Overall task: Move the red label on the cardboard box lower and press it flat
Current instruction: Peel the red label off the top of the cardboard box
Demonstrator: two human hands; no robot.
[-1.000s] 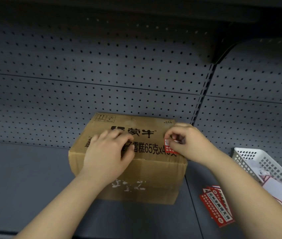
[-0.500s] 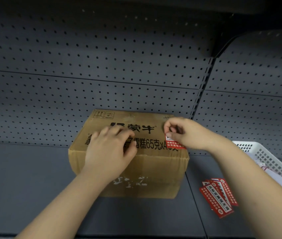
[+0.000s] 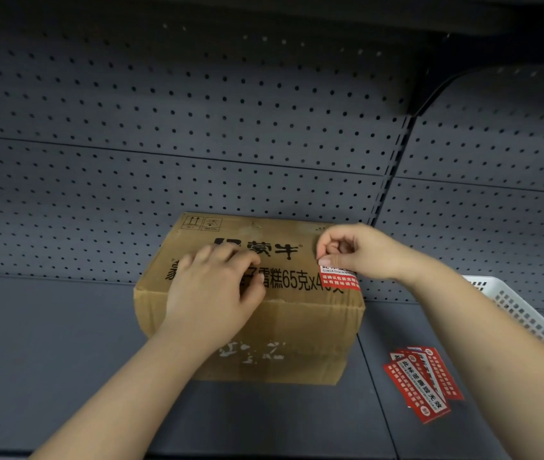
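At centre frame we find the cardboard box [image 3: 297, 327] on a dark shelf [image 3: 48, 343], its rear edge against the perforated back panel [image 3: 197, 144]; the red label [image 3: 339, 279] sits on the box top at the right, close to the front right corner and overlapping the printed text. Our left hand [image 3: 212, 295] lies palm down on the box top, fingers loosely curled, steadying it; our right hand [image 3: 357, 252] pinches the label's upper edge between thumb and forefinger, the other fingers curled in. We judge the label thin, light and limp; it will likely curl, crease or stick to itself, so grip only at an edge or corner and peel slowly. The box looks stiff enough to press against, though its front face is creased. Little room remains below the label before the front top edge; the front face beneath offers open space. Spare red labels [image 3: 421, 385] at lower right and a white basket [image 3: 529, 317] at the right edge lie well apart from the box.
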